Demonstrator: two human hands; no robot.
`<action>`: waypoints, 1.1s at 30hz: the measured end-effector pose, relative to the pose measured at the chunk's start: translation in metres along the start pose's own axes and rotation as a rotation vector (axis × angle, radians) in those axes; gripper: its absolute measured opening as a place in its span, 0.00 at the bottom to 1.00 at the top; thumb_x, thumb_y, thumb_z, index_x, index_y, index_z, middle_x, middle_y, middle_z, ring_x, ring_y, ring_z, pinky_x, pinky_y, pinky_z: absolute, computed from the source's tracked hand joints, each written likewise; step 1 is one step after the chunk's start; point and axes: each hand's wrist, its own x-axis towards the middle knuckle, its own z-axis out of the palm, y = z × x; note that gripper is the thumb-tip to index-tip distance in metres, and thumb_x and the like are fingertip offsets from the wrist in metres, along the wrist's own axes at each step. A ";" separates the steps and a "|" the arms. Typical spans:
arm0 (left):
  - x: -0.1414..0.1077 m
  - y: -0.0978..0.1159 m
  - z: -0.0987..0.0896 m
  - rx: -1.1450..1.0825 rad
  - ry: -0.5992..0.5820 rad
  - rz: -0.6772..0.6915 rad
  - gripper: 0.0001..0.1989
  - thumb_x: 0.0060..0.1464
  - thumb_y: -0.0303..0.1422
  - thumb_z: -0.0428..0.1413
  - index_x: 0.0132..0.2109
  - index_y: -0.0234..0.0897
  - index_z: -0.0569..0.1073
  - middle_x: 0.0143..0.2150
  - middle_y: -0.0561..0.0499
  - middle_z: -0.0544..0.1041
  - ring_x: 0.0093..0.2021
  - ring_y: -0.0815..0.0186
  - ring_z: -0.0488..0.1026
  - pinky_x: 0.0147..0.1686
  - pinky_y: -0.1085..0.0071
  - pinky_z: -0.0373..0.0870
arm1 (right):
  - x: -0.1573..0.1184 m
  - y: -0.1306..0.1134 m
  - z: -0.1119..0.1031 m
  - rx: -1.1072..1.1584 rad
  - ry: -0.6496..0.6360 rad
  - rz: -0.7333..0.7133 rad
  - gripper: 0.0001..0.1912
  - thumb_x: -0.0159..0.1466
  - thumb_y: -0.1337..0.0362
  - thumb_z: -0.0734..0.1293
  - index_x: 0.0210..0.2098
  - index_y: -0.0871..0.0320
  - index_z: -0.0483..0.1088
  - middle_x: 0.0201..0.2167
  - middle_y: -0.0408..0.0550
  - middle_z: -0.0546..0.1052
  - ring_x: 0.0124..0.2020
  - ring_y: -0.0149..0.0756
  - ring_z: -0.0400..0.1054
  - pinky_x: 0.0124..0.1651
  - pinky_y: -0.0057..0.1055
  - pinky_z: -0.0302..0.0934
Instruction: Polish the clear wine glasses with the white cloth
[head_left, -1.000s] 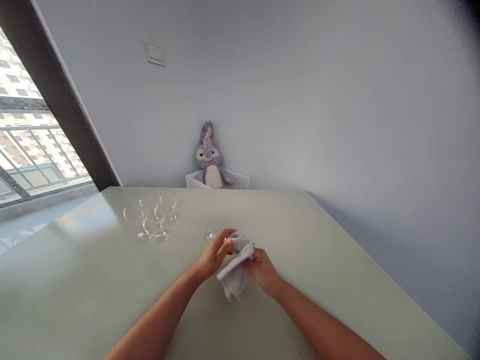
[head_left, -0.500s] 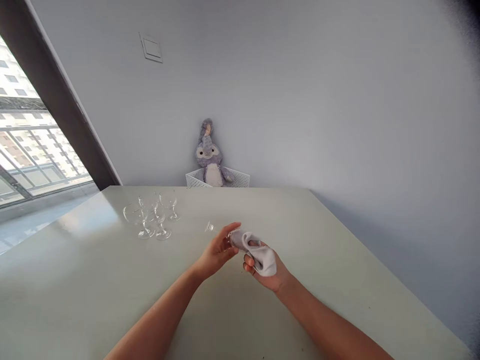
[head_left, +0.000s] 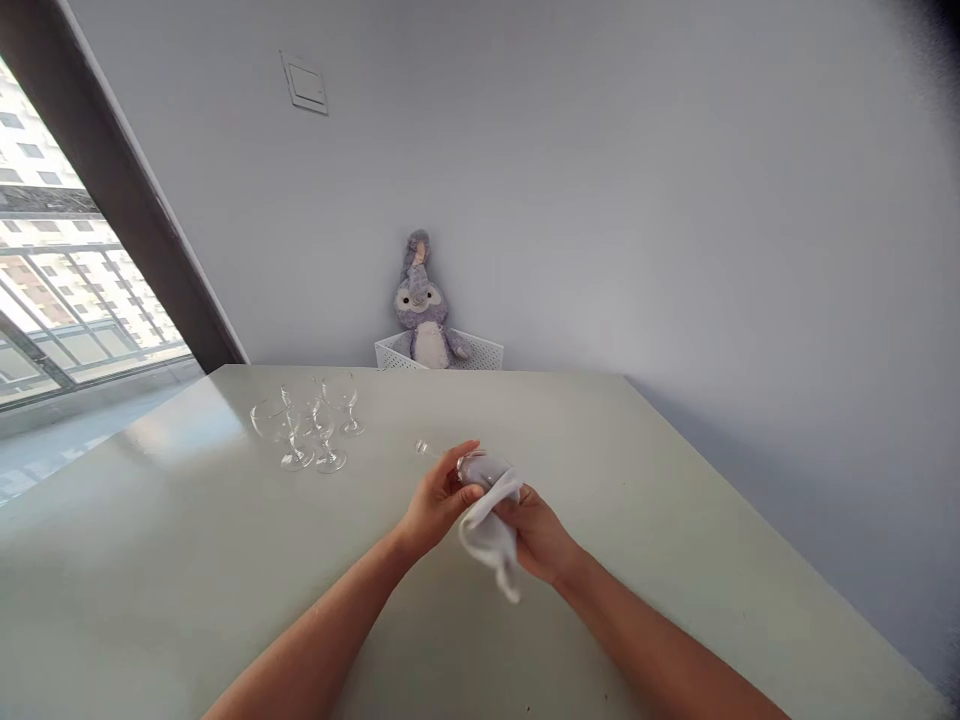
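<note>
Over the middle of the table, my left hand [head_left: 441, 500] is wrapped round the bowl of a stemmed glass [head_left: 471, 466]. The glass lies on its side in the grip, its foot pointing away to the left and its mouth towards my right hand [head_left: 541, 535]. A pale grey cloth [head_left: 491, 535] is pinched in my right hand. Part of the cloth seems tucked into the bowl, and a loose end hangs down between the hands. The right fingertips are partly hidden by the cloth.
Several clear stemmed glasses [head_left: 330, 459] stand upright together at the table's left. Beyond the far edge of the pale table [head_left: 645, 620], a plush toy [head_left: 430, 340] sits in a white perforated basket [head_left: 480, 352] against the wall. A window [head_left: 82, 260] is at the left.
My right hand has turned over, and the cloth's loose end has swung from above the right hand to hanging down between both hands. The left hand keeps its hold on the glass.
</note>
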 end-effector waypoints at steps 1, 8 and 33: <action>0.000 0.000 -0.002 0.046 0.023 -0.025 0.25 0.51 0.43 0.52 0.54 0.38 0.61 0.36 0.49 0.72 0.34 0.67 0.68 0.35 0.71 0.66 | 0.000 0.002 0.001 -0.082 0.000 -0.025 0.09 0.51 0.60 0.70 0.29 0.59 0.72 0.25 0.43 0.73 0.27 0.31 0.65 0.31 0.29 0.58; 0.000 -0.010 -0.004 0.143 -0.098 0.012 0.25 0.55 0.41 0.46 0.59 0.42 0.53 0.43 0.47 0.70 0.40 0.65 0.69 0.41 0.66 0.66 | 0.003 -0.007 -0.001 0.225 0.072 0.022 0.11 0.52 0.60 0.69 0.34 0.58 0.71 0.26 0.44 0.74 0.24 0.31 0.66 0.29 0.29 0.60; 0.002 -0.014 -0.010 0.455 -0.052 -0.105 0.26 0.54 0.42 0.47 0.58 0.40 0.57 0.25 0.55 0.68 0.24 0.71 0.64 0.26 0.74 0.61 | 0.007 0.007 -0.005 -0.132 0.198 -0.118 0.14 0.50 0.58 0.70 0.32 0.60 0.72 0.25 0.44 0.72 0.27 0.32 0.63 0.31 0.28 0.56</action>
